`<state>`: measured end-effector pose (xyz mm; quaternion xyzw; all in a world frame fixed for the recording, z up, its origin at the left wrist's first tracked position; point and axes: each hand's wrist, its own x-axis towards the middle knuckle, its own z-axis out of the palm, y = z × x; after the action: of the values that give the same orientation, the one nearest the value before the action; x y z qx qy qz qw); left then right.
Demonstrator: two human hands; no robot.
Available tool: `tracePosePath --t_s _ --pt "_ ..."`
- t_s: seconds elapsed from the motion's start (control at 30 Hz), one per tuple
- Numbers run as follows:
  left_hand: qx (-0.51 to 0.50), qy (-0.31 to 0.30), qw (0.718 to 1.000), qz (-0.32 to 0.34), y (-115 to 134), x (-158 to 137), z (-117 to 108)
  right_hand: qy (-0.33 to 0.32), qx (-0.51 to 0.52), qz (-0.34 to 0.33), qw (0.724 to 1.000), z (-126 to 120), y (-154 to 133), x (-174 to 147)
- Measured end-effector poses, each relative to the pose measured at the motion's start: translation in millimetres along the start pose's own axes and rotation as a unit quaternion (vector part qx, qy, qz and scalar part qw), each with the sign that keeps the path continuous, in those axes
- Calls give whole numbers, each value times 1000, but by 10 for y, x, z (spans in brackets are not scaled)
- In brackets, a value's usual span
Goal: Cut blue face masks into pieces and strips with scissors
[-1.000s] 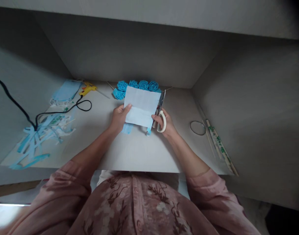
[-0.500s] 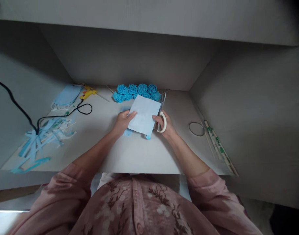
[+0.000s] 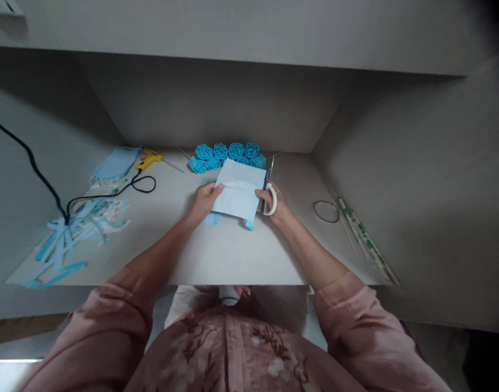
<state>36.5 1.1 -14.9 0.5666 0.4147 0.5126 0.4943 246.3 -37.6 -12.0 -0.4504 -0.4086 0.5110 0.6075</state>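
A pale blue-white rectangular sheet [image 3: 238, 190], thin like mask fabric, is held up over the table between both hands. My left hand [image 3: 204, 200] pinches its left edge, thumb on top. My right hand [image 3: 276, 204] has a pair of white-handled scissors [image 3: 271, 200] in it, blades pointing away from me, and its thumb also presses on the sheet's right edge. Under the sheet, blue pieces [image 3: 212, 219] show on the table at the left, and a small blue piece [image 3: 249, 225] peeks out below. Behind the sheet lie several blue fabric roses [image 3: 236, 150], partly covered.
At the left are a stack of blue masks [image 3: 115, 163], a yellow glue gun [image 3: 150, 159] with a black cord [image 3: 37, 171], and a heap of cut strips [image 3: 65, 245]. To the right lie a thin ring [image 3: 326, 212] and several sticks [image 3: 366, 237] beside the side wall.
The camera view has shifted slightly. Both hands keep their grip, and the sheet stays about where it was, with the scissors along its right edge.
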Motion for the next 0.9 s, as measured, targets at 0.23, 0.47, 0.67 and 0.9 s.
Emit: tracePosePath --t_s 0.23,0.47,0.67,0.9 --pt "54 -14 997 44 24 51 -73 -13 -13 -11 1000 20 -43 -28" --pt "54 -48 995 68 12 44 -39 -39 -22 -9 999 2 -57 -31" --pt "17 -1 999 28 -22 99 -38 -39 -46 -35 998 -44 -36 3" --pt "-101 -107 986 -75 39 18 46 -43 -79 -58 994 -86 -27 -1"
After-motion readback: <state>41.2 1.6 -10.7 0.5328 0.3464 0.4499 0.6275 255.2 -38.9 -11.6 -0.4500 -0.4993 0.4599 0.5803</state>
